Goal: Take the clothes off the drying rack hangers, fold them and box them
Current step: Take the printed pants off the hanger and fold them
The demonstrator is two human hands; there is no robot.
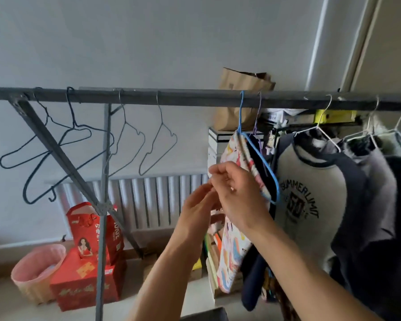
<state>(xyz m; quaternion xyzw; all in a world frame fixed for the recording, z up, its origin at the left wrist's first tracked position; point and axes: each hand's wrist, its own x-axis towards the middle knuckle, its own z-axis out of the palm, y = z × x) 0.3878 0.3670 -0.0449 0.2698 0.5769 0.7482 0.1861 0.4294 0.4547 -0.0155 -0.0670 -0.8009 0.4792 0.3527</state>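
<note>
Hands first: your right hand (235,195) pinches the edge of the patterned garment (232,251) on the blue hanger (264,163); your left hand (198,205) sits just beside it, fingers loosely curled, can't tell if it grips anything. Grey raglan shirt (310,193) crowds the right. Left along the rack bar (195,98), bare hangers (158,140) leave open room.

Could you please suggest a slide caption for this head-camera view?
Both hands, left and right, reach a patterned garment on a blue hanger, beside empty hangers.
</note>
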